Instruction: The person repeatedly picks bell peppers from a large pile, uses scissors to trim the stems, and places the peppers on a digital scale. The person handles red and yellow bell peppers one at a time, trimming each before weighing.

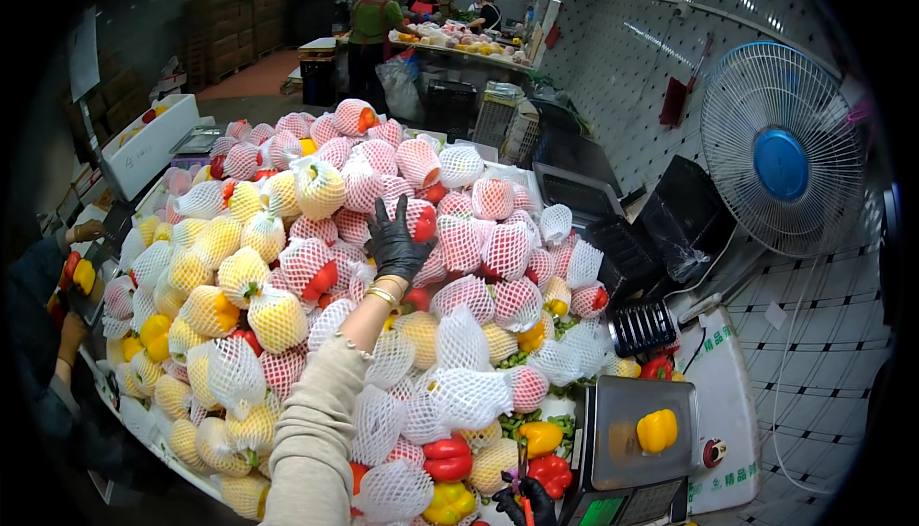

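Observation:
My left hand (397, 246), in a black glove, reaches over the heap, fingers spread against a red bell pepper in a pink foam net (419, 220). It does not visibly close around it. At the lower edge my right hand (529, 504), also gloved in black, is closed on scissors with orange handles (527, 511), blades pointing up. Close to it lie a bare red bell pepper (549, 477) and a yellow one (542, 438). To its right, a single yellow bell pepper (657, 430) sits on the scale's metal plate (613, 459).
Foam-netted peppers (278, 315) heap across the table. Another person's hands (72, 335) show at the left edge. A fan (780, 164) stands right, near black crates (613, 248). A white foam box (148, 148) stands far left. People (375, 23) work at a back table.

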Motion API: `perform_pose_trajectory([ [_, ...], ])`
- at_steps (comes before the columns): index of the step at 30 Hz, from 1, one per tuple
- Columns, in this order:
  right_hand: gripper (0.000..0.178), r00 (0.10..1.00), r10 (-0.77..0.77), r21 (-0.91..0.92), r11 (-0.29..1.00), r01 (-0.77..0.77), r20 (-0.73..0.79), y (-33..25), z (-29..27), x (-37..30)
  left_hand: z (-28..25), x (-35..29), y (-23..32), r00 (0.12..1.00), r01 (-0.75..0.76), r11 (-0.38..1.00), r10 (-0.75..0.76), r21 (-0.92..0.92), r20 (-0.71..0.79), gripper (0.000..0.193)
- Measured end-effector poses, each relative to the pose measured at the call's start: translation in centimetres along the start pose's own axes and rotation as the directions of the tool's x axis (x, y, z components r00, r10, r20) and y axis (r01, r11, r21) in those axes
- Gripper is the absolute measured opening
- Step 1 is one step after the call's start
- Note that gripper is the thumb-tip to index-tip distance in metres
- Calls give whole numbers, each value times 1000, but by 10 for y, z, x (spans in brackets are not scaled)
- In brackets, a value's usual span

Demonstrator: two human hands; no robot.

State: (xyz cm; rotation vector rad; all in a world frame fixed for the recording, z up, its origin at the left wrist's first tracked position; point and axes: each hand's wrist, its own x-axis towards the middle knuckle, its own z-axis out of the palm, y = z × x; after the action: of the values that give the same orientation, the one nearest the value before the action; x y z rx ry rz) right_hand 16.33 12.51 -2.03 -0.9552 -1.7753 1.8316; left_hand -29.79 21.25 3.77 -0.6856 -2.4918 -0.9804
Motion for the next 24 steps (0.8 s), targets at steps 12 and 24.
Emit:
perform_pose_trajectory([
  [12,35,985,173,434,886,-165,23,-10,-8,15,20,18,26,993,-105,981,95,166,66,61],
  [24,32,997,31,-106,994,-23,73,-47,-38,21,107,-6,51,823,-417,902,324,109,467,109],
])
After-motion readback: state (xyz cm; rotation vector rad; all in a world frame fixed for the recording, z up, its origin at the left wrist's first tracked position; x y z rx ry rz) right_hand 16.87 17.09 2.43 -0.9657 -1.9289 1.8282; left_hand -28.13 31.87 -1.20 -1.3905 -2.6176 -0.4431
